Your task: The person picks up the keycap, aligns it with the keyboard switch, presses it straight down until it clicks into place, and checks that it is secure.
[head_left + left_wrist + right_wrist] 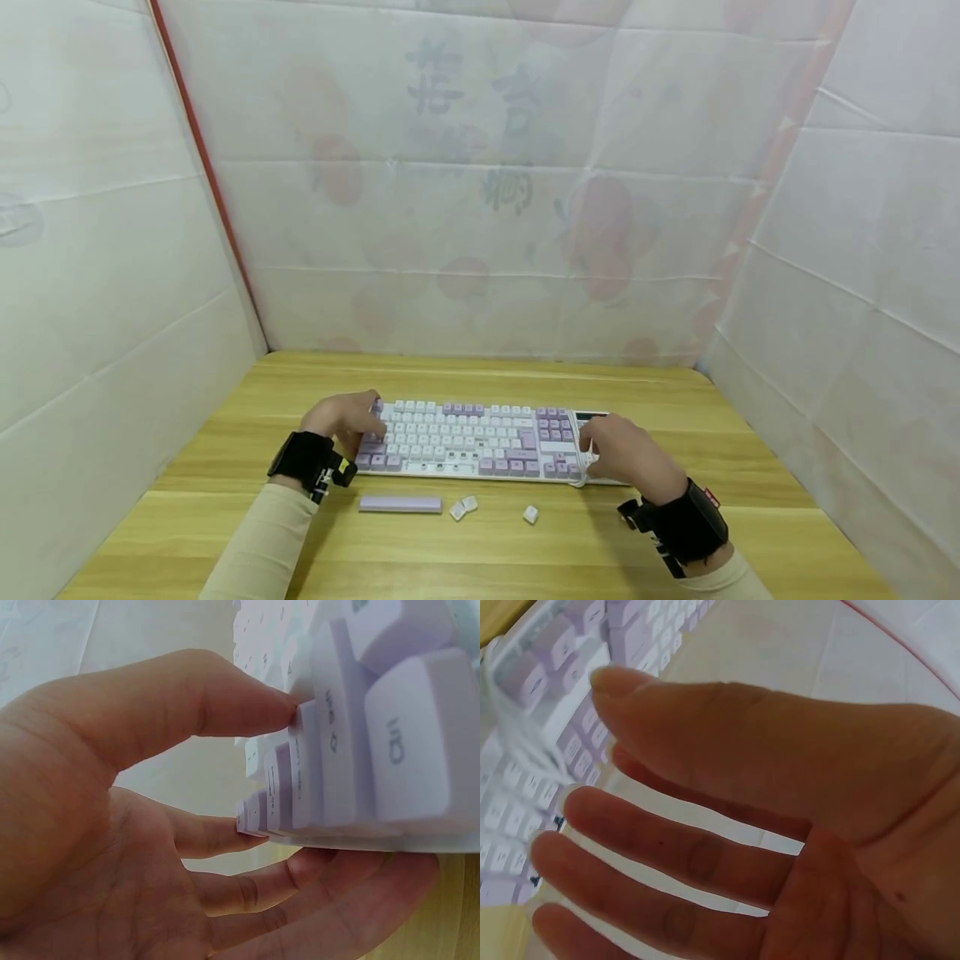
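Observation:
A white and lilac keyboard [457, 439] lies on the table, with a gap in its bottom row of keys. My left hand [341, 417] grips its left end. In the left wrist view the thumb [240, 709] presses on the caps-lock side keys, while the other fingers lie along and below the edge. A white cable [576, 454] is bundled across the number-pad end. Over that end hovers my right hand [626, 450], its fingers [667, 844] loosely extended beside the cable [525, 742]; I see nothing held between them.
In front of the keyboard lies a long lilac spacebar keycap [401, 504]. Right of it are two white keycaps [463, 507] side by side and a single white keycap [531, 514]. Pale hanging sheets [480, 208] enclose the wooden table [480, 554] at the back and sides.

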A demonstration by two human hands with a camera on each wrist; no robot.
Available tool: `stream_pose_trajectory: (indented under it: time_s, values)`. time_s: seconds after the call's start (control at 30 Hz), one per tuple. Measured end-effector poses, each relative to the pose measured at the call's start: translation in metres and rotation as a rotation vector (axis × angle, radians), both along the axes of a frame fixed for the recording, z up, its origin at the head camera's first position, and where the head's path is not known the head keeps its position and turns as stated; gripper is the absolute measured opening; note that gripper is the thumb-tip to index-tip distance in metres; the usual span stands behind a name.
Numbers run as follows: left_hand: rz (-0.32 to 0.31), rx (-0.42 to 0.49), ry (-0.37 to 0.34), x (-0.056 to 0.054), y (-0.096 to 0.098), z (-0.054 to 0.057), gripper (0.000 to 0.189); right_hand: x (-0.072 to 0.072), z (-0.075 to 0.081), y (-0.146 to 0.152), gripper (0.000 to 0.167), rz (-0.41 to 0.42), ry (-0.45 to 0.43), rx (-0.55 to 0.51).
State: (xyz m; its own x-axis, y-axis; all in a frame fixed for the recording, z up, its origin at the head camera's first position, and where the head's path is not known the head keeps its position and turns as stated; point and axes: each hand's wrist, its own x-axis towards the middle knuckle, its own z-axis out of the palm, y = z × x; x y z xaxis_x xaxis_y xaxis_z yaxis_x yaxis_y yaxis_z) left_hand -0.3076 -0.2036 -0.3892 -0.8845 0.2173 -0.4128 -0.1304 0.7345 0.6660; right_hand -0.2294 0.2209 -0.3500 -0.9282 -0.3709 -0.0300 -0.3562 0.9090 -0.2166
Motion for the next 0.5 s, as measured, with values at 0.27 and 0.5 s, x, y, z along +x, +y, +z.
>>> stream_pose_trajectory:
  time_s: [0.27, 0.5]
  values:
    - [-0.002, 0.012, -0.006, -0.001, 0.001, 0.0, 0.082, 0.0, -0.004, 0.015, 0.022, -0.004, 0.002, 0.048]
    - [-0.017, -0.015, 0.002, -0.003, 0.0, 0.0, 0.08, 0.006, -0.008, 0.024, 0.025, -0.001, -0.034, 0.032]
